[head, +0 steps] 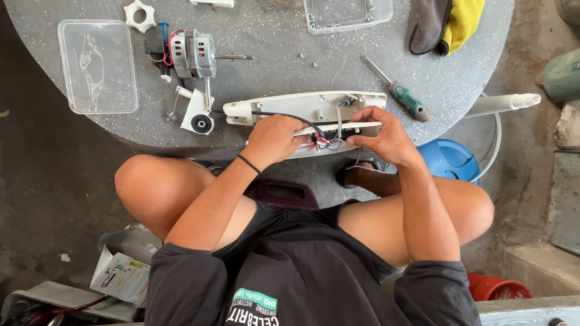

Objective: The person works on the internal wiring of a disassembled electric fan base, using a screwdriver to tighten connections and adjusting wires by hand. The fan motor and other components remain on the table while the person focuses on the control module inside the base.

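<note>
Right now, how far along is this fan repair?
Done: the motor is out and lies on the table, and the white housing is open. In hand: the left hand and right hand work at its coloured wires. Left: the housing is unclosed; the screwdriver lies unused.

**Workplace Surroundings: Grey Round Table on Bare Concrete**

A round grey speckled table [284, 36] occupies the upper part of the view. It stands on a rough, stained concrete floor [54, 181], which lies dark in shade at left. Daylight falls evenly on the tabletop and on the floor at right. Concrete blocks [565, 199] sit along the right edge. A blue plastic stool [450, 160] stands below the table rim at right. A red container [498, 288] is at lower right.
</note>
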